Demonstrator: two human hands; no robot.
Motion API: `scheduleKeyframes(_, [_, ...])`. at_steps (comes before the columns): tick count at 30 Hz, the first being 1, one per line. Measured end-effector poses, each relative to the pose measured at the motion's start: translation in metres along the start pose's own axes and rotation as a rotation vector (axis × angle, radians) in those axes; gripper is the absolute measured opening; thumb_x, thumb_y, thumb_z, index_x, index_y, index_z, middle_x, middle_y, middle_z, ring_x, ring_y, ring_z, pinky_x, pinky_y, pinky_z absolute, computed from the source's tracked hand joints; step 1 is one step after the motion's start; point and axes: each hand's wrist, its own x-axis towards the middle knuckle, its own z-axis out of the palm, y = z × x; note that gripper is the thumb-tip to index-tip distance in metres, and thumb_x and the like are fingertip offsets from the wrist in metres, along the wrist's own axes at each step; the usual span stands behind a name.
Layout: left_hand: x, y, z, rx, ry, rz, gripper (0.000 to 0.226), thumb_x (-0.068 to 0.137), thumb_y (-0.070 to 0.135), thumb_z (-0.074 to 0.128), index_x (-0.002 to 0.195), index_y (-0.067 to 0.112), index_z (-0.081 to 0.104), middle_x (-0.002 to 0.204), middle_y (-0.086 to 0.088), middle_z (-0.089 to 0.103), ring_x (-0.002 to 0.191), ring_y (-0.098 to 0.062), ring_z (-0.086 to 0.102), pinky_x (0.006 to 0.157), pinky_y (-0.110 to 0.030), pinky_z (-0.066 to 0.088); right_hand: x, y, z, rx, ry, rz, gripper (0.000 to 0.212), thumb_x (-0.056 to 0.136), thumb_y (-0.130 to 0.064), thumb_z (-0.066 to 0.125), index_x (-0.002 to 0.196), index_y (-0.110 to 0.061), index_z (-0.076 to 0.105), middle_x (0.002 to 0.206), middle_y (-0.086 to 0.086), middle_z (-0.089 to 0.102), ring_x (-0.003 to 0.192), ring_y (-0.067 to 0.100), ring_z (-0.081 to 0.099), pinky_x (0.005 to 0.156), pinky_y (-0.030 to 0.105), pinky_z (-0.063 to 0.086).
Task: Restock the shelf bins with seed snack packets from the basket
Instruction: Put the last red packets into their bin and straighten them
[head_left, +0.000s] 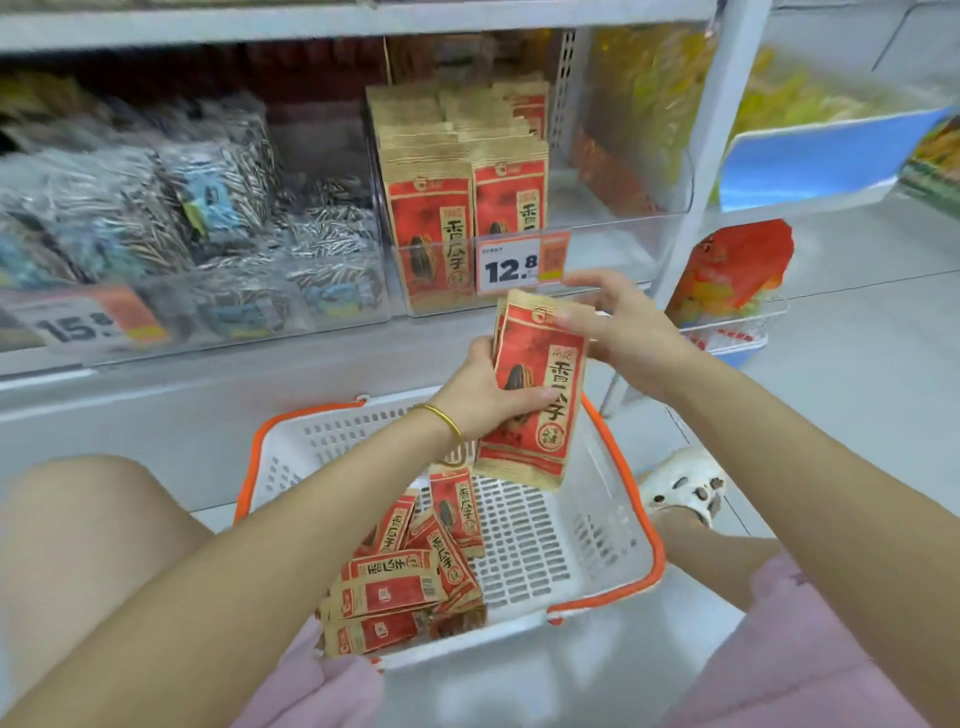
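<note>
- Stack of seed packets (535, 395) held upright above basket (332, 441), btw both hands.
- Left hand (483, 395) clamped on stack's left edge, thumb laid across front.
- Right hand (618, 332) curled on stack's top-right corner.
- Stack top seen just below price tag (511, 267) on clear shelf bin (597, 249); same packets stood in rows inside.
- Bin's front wall and tag placed btw stack and rows.
- Loose packets (405, 582) piled in basket's near-left corner.
- Striped seed bags (208, 208) kept in bin to left.
</note>
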Motion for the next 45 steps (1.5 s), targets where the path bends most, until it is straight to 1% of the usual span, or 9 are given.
scheduleKeyframes(4, [-0.002, 0.035, -0.006, -0.093, 0.120, 0.062, 0.058, 0.083, 0.031, 0.069, 0.121, 0.015, 0.029, 0.092, 0.007, 0.057, 0.079, -0.006, 0.060, 0.065, -0.013, 0.050, -0.021, -0.015, -0.012, 0.125, -0.198, 0.129, 0.056, 0.083, -0.049, 0.053, 0.128, -0.016, 0.053, 0.105, 0.005, 0.067, 0.090, 0.018, 0.067, 0.074, 0.029, 0.054])
scheduleKeyframes(6, [0.001, 0.056, -0.009, -0.093, 0.202, 0.100, 0.052, 0.087, 0.035, 0.063, 0.119, 0.012, 0.030, 0.082, 0.004, 0.057, 0.068, -0.006, 0.057, 0.055, -0.015, 0.046, -0.023, -0.020, -0.014, 0.103, -0.284, 0.120, 0.052, 0.080, -0.048, 0.058, 0.122, -0.018, 0.056, 0.105, 0.002, 0.070, 0.092, 0.017, 0.068, 0.075, 0.028, 0.055])
scheduleKeyframes(10, [0.020, 0.103, -0.014, -0.038, 0.303, 0.178, 0.054, 0.090, 0.045, 0.054, 0.126, 0.009, 0.035, 0.108, 0.000, 0.055, 0.101, -0.016, 0.058, 0.083, -0.030, 0.046, -0.007, -0.040, -0.020, 0.159, -0.299, 0.092, 0.064, 0.070, -0.026, 0.078, 0.127, -0.014, 0.051, 0.117, 0.013, 0.067, 0.106, 0.030, 0.065, 0.092, 0.047, 0.052])
scheduleKeyframes(14, [0.053, 0.142, -0.031, 0.088, 0.297, 0.273, 0.050, 0.095, 0.055, 0.031, 0.117, 0.013, 0.048, 0.102, 0.004, 0.057, 0.092, -0.014, 0.056, 0.081, -0.029, 0.044, 0.029, -0.077, -0.043, 0.369, -0.200, 0.168, 0.029, 0.071, -0.018, 0.067, 0.099, -0.012, 0.064, 0.085, 0.008, 0.073, 0.073, 0.021, 0.071, 0.076, 0.037, 0.057])
scheduleKeyframes(18, [0.096, 0.147, -0.068, 0.724, 0.445, 0.410, 0.047, 0.096, 0.044, 0.033, 0.118, 0.012, 0.059, 0.116, -0.010, 0.059, 0.111, -0.028, 0.054, 0.095, -0.040, 0.045, 0.096, -0.103, -0.074, 0.329, 0.043, 0.300, 0.014, 0.083, -0.027, 0.063, 0.091, -0.016, 0.064, 0.073, 0.006, 0.073, 0.063, 0.021, 0.069, 0.068, 0.034, 0.050])
scheduleKeyframes(25, [0.145, 0.137, -0.108, 1.164, 0.245, 0.173, 0.061, 0.096, 0.055, 0.014, 0.150, 0.027, 0.016, 0.158, -0.002, 0.011, 0.146, -0.019, 0.007, 0.118, -0.042, 0.011, 0.220, -0.087, -0.066, 0.074, 0.096, 0.189, 0.046, 0.079, -0.007, 0.072, 0.118, -0.003, 0.048, 0.106, 0.018, 0.066, 0.083, 0.029, 0.068, 0.072, 0.049, 0.056])
scheduleKeyframes(34, [0.156, 0.133, -0.113, 1.162, 0.130, 0.084, 0.061, 0.093, 0.060, 0.010, 0.149, 0.037, 0.006, 0.159, 0.002, 0.005, 0.146, -0.018, 0.002, 0.119, -0.042, 0.006, 0.288, -0.032, -0.055, -0.548, -0.019, 0.229, 0.059, 0.080, -0.035, 0.073, 0.127, -0.024, 0.039, 0.112, -0.002, 0.055, 0.107, 0.024, 0.055, 0.082, 0.039, 0.050])
scheduleKeyframes(39, [0.155, 0.134, -0.114, 1.148, 0.116, 0.074, 0.060, 0.093, 0.059, 0.010, 0.149, 0.037, 0.003, 0.159, 0.003, 0.002, 0.146, -0.018, -0.002, 0.119, -0.042, 0.002, 0.301, -0.027, -0.054, -0.369, 0.036, 0.011, 0.077, 0.065, 0.001, 0.082, 0.130, -0.014, 0.044, 0.116, 0.009, 0.064, 0.107, 0.030, 0.062, 0.089, 0.051, 0.053])
scheduleKeyframes(45, [0.154, 0.136, -0.113, 1.138, 0.107, 0.068, 0.060, 0.094, 0.059, 0.011, 0.149, 0.038, 0.004, 0.159, 0.003, 0.001, 0.146, -0.018, -0.003, 0.119, -0.041, 0.000, 0.296, -0.022, -0.050, -0.516, -0.004, -0.001, 0.087, 0.068, -0.004, 0.082, 0.136, -0.020, 0.031, 0.119, 0.004, 0.059, 0.105, 0.022, 0.058, 0.082, 0.035, 0.054])
